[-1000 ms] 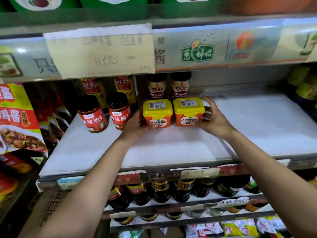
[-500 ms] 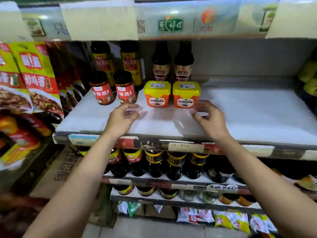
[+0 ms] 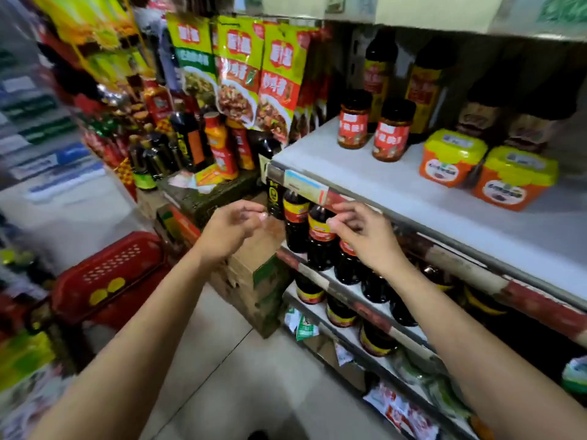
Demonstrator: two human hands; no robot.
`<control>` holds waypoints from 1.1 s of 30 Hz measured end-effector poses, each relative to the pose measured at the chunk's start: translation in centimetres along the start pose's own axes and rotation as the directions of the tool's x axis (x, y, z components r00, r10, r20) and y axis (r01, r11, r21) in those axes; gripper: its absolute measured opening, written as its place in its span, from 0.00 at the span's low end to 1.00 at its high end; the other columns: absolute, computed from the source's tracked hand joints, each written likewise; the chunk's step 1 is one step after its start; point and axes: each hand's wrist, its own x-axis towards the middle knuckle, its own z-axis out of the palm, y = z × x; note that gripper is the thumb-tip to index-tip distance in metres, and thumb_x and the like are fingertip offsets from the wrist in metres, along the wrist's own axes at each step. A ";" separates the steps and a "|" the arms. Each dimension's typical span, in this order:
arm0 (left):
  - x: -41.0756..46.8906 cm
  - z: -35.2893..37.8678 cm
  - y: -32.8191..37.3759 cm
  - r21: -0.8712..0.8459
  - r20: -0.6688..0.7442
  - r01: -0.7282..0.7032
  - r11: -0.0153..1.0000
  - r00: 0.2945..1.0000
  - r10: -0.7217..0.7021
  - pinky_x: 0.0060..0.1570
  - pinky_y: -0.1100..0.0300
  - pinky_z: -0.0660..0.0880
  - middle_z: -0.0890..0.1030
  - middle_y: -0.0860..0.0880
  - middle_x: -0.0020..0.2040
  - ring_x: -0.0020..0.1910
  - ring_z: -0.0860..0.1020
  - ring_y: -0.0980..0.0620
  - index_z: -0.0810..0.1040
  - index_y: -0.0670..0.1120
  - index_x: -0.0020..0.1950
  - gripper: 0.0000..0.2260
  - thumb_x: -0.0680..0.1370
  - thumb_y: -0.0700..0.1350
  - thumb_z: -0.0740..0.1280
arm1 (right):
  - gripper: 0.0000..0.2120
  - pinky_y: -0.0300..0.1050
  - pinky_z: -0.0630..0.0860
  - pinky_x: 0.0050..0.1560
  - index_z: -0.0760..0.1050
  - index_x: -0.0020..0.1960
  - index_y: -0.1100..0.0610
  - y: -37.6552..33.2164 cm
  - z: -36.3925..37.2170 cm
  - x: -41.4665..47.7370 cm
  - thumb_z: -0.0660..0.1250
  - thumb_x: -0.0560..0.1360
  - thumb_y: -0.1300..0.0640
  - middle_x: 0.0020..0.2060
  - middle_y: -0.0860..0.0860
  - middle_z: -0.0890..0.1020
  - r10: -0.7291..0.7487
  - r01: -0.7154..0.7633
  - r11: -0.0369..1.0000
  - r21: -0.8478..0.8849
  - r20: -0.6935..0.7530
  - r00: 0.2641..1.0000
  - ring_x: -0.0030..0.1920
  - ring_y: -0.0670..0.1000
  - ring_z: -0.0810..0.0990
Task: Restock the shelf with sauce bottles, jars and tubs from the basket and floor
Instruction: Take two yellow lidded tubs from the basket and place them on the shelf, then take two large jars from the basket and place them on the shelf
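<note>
- The shelf (image 3: 397, 198) is a white board with a worn red and white front edge; it runs from the middle of the view off to the right.
- Two tubs with yellow lids and orange bodies stand on the shelf, the left tub (image 3: 451, 158) just beside the right tub (image 3: 514, 177), both set back from the front edge.
- Two jars with dark caps and red labels, one (image 3: 354, 120) and the other (image 3: 392, 130), stand upright on the shelf to the left of the tubs, close to its left end.
- Behind the jars, at the back of the shelf, stand two tall dark bottles (image 3: 378, 77) with yellow and red labels.
- More dark bottles behind the tubs are too blurred to describe.
- The left hand (image 3: 233, 228) hangs in the air left of and below the shelf's left end, over a cardboard box (image 3: 254, 281). Its fingers are loosely curled and it holds nothing.
- The right hand (image 3: 362, 239) is just below the shelf's front edge, in front of a row of dark sauce bottles (image 3: 320, 239) on the next level down. Its fingers are bent and spread and grip nothing; I cannot tell whether they touch a bottle.
- A red basket (image 3: 108, 277) sits well to the left of the shelf, low down, with two yellow shapes showing through its pierced wall.
- Green and red packets (image 3: 241, 68) hang left of the shelf.
</note>
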 end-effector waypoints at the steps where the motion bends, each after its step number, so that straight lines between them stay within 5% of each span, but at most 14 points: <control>1: -0.9 -1.6 -0.7 0.000 -0.039 0.029 1.000 0.999 -0.029 0.38 0.68 0.73 0.78 0.47 0.40 0.37 0.77 0.58 0.76 0.42 0.53 0.06 0.76 0.38 0.65 | 0.11 0.42 0.75 0.49 0.73 0.46 0.43 -0.3 1.8 0.4 0.70 0.72 0.58 0.36 0.44 0.80 -0.014 0.013 1.000 0.002 0.054 0.998 0.40 0.41 0.80; 4: -3.3 -6.2 -3.1 -0.018 -0.143 0.085 0.996 0.986 -0.087 0.37 0.64 0.76 0.78 0.46 0.40 0.34 0.78 0.58 0.77 0.41 0.52 0.06 0.77 0.40 0.65 | 0.10 0.51 0.77 0.52 0.74 0.46 0.43 -1.0 7.0 1.6 0.70 0.72 0.57 0.37 0.48 0.80 -0.021 0.023 1.000 -0.008 0.200 0.980 0.44 0.55 0.82; 6: -4.7 -9.1 -5.1 -0.017 -0.191 0.109 0.994 0.975 -0.110 0.41 0.61 0.76 0.79 0.44 0.41 0.38 0.77 0.53 0.78 0.42 0.50 0.04 0.76 0.40 0.65 | 0.08 0.51 0.76 0.51 0.74 0.47 0.49 -1.5 10.6 2.5 0.70 0.72 0.60 0.36 0.47 0.80 -0.022 0.021 1.000 0.006 0.257 0.966 0.42 0.53 0.80; 9: -6.6 -13.6 -7.9 -0.045 -0.279 0.163 0.986 0.945 -0.169 0.35 0.70 0.74 0.79 0.48 0.38 0.34 0.78 0.59 0.77 0.44 0.46 0.03 0.77 0.38 0.64 | 0.09 0.50 0.76 0.51 0.75 0.51 0.57 -2.2 16.5 3.8 0.69 0.72 0.62 0.35 0.49 0.79 -0.005 -0.013 0.999 0.047 0.357 0.934 0.40 0.51 0.79; 12: -8.4 -17.9 -11.0 -0.109 -0.362 0.219 0.970 0.900 -0.244 0.37 0.67 0.75 0.80 0.51 0.35 0.34 0.79 0.59 0.77 0.49 0.42 0.07 0.77 0.38 0.64 | 0.12 0.37 0.76 0.46 0.74 0.55 0.63 -3.0 22.1 4.6 0.68 0.73 0.63 0.34 0.49 0.79 0.003 -0.036 0.997 0.066 0.448 0.894 0.34 0.41 0.79; 18: -11.6 -25.7 -16.5 -0.169 -0.474 0.310 0.935 0.807 -0.353 0.43 0.64 0.77 0.79 0.46 0.41 0.33 0.81 0.61 0.77 0.46 0.45 0.04 0.77 0.38 0.64 | 0.09 0.31 0.75 0.40 0.74 0.52 0.59 -3.9 31.5 6.0 0.69 0.72 0.62 0.33 0.48 0.79 -0.013 -0.024 0.998 0.059 0.555 0.832 0.32 0.38 0.79; 27: -10.8 -32.4 -20.3 -0.267 -0.596 0.359 0.894 0.668 -0.446 0.28 0.74 0.71 0.79 0.47 0.41 0.31 0.80 0.64 0.75 0.41 0.50 0.03 0.78 0.38 0.63 | 0.08 0.35 0.74 0.38 0.74 0.49 0.56 -2.9 41.7 11.2 0.70 0.72 0.62 0.34 0.51 0.80 0.003 -0.051 0.997 0.054 0.657 0.754 0.30 0.40 0.78; 33: -6.4 -35.9 -22.5 -0.346 -0.598 0.409 0.845 0.597 -0.534 0.43 0.60 0.73 0.80 0.48 0.43 0.42 0.80 0.53 0.76 0.49 0.44 0.04 0.77 0.41 0.64 | 0.07 0.36 0.73 0.34 0.74 0.46 0.52 -1.4 47.3 17.6 0.70 0.72 0.61 0.34 0.51 0.80 0.018 -0.063 0.997 0.036 0.717 0.696 0.33 0.46 0.79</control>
